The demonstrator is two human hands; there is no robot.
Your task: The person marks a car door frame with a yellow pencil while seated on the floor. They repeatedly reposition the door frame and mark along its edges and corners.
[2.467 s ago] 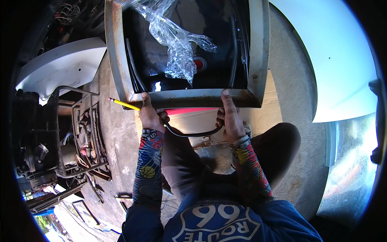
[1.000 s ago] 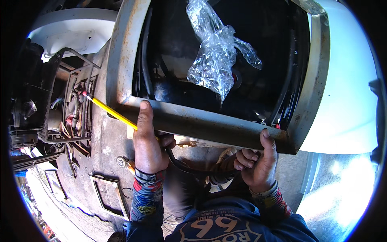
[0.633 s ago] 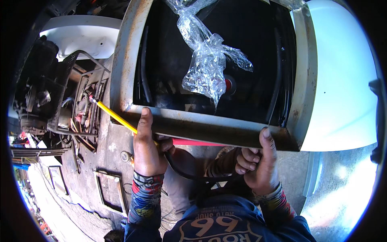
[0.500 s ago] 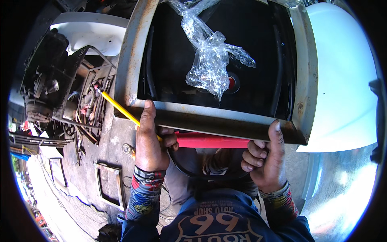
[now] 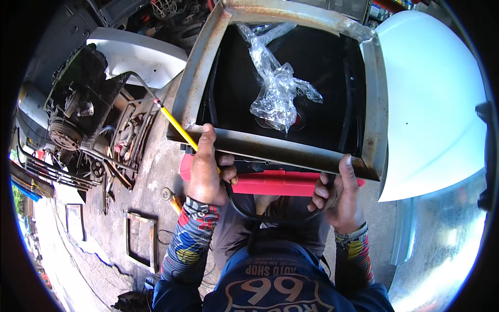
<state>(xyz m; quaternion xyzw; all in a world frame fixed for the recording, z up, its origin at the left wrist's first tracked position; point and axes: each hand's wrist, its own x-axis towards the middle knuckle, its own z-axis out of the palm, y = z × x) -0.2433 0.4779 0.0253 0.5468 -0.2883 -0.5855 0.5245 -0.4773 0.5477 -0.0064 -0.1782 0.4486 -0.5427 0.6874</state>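
Both hands grip the near side of a rusty, grey rectangular metal frame point(image 5: 280, 146). My left hand point(image 5: 204, 177) is closed at its left corner, thumb along the bar, with a yellow pencil point(image 5: 176, 124) also held in it and pointing up-left. At the right corner my right hand point(image 5: 345, 200) is closed on the bar, thumb up and fingers curled beneath. Inside the frame's opening shows a glossy black panel point(image 5: 325, 67) with crumpled clear plastic film point(image 5: 278, 93) on it. Below the near bar is a red tool-like part point(image 5: 270, 183), mostly hidden, with a black cable point(image 5: 241, 210) looping beneath.
A large white curved panel point(image 5: 426, 114) stands to the right. On the left lie an engine-like machine point(image 5: 70, 112), a rack of scrap metal point(image 5: 130, 132) and a white panel point(image 5: 138, 57). A smaller rectangular frame point(image 5: 140, 257) and an orange-handled tool point(image 5: 174, 200) are on the concrete floor.
The frame appears smaller and slightly tilted, its far side now in view. More of the red part shows beneath it. Both hands keep their grip, and the pencil stays in the left.
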